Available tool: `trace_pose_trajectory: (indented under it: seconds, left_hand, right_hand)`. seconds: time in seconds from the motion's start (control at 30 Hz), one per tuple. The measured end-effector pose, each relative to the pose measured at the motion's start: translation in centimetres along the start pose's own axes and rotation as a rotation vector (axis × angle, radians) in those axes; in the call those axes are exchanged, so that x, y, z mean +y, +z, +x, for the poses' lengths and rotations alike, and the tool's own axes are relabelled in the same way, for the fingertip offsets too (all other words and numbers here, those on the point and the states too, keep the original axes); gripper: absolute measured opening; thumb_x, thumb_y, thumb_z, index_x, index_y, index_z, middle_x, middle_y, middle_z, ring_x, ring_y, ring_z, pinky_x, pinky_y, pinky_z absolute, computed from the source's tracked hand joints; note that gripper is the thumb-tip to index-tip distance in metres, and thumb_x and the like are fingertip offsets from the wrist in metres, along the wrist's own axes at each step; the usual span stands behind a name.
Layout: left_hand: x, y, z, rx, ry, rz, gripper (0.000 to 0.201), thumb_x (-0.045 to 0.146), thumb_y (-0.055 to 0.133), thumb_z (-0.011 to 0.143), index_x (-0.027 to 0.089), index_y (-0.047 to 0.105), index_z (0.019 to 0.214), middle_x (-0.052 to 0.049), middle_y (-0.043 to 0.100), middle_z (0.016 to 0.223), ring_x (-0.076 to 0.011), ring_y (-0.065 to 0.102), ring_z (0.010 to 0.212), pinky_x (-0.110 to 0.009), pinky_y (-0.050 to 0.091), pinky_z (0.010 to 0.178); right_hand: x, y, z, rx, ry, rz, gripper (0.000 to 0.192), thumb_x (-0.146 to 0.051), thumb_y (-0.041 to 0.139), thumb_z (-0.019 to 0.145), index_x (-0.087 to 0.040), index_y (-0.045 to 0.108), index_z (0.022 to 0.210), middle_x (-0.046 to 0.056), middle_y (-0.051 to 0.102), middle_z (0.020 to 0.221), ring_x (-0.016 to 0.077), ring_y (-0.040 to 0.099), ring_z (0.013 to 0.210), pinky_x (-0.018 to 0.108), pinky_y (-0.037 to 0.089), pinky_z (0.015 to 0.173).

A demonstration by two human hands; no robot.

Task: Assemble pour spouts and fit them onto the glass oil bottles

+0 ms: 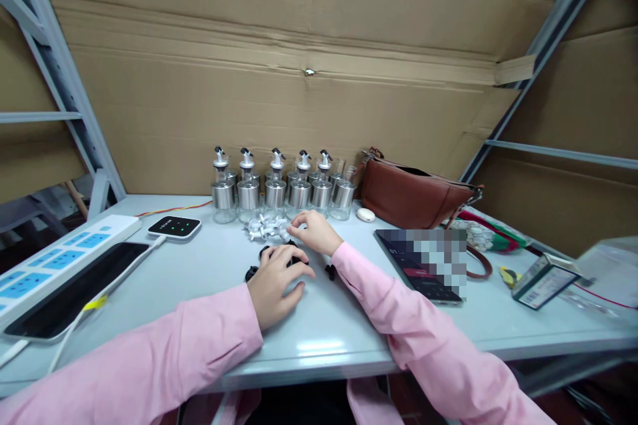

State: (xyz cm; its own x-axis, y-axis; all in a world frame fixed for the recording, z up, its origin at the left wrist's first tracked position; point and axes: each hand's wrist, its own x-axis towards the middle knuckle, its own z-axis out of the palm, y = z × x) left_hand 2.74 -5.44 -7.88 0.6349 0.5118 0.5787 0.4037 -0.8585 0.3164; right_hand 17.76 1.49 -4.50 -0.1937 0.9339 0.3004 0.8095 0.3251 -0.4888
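My left hand [280, 286] lies palm down with its fingers apart over small black plastic parts [252, 273], and partly hides them. Just beyond it, my right hand [316, 232] has thumb and finger drawn together on a white plastic spout piece at the right edge of a pile of white spout pieces [264, 228]. Its grip is partly hidden. Behind the pile stand glass bottles with metal sleeves [274, 195] in rows. Several front ones carry metal pourers with black flip tips [278, 157]; the rightmost front bottle [343, 195] has a bare neck.
At left lie a power strip [100, 232], a black phone [80, 288] and a small hotspot device [174, 227]. A brown handbag [409, 192], a white oval case [365, 215], a tablet [413, 269] and a small box [545, 282] are at right. Cardboard [249, 99] walls the back.
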Motion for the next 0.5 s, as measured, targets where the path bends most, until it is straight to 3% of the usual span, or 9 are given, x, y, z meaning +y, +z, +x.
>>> trace_pose_trajectory:
  seconds: [0.13, 0.3, 0.4, 0.5]
  left_hand:
    - [-0.1, -1.0, 0.6, 0.215, 0.016, -0.111, 0.016, 0.015, 0.046, 0.082, 0.021, 0.056, 0.094, -0.005, 0.058, 0.096, -0.0197, 0.052, 0.096, -0.037, 0.037, 0.087]
    - [-1.4, -1.9, 1.4, 0.492, -0.212, -0.243, 0.014, 0.024, 0.055, 0.079, 0.019, 0.052, 0.091, -0.004, 0.057, 0.091, -0.0185, 0.054, 0.090, -0.033, 0.042, 0.081]
    - [-2.0, -1.8, 1.6, 0.503, -0.328, -0.373, 0.022, 0.030, 0.056, 0.078, 0.019, 0.053, 0.097, -0.005, 0.057, 0.097, -0.0187, 0.055, 0.092, -0.033, 0.044, 0.079]
    - [-2.1, -1.7, 1.6, 0.491, -0.309, -0.414, 0.021, 0.031, 0.057, 0.079, 0.020, 0.055, 0.097, -0.005, 0.056, 0.100, -0.0179, 0.055, 0.093, -0.032, 0.044, 0.079]
  right_hand:
    - [0.7, -2.0, 0.0, 0.020, -0.011, 0.134, 0.014, -0.024, 0.061, 0.074, -0.016, 0.069, 0.066, 0.009, 0.067, 0.094, 0.0208, 0.058, 0.092, 0.034, 0.037, 0.089]
    - [1.1, -4.0, -0.5, -0.123, 0.069, 0.659, 0.020, -0.034, 0.064, 0.069, -0.015, 0.071, 0.071, 0.006, 0.068, 0.085, 0.0174, 0.057, 0.086, 0.028, 0.040, 0.073]
    - [0.7, -4.0, -0.9, -0.278, 0.099, 0.865, 0.026, -0.040, 0.068, 0.064, -0.015, 0.071, 0.073, 0.005, 0.067, 0.080, 0.0143, 0.054, 0.077, 0.025, 0.035, 0.060]
    - [0.3, -3.6, -1.2, -0.396, 0.032, 0.898, 0.027, -0.040, 0.071, 0.063, -0.015, 0.070, 0.071, 0.004, 0.066, 0.077, 0.0110, 0.052, 0.071, 0.023, 0.034, 0.058]
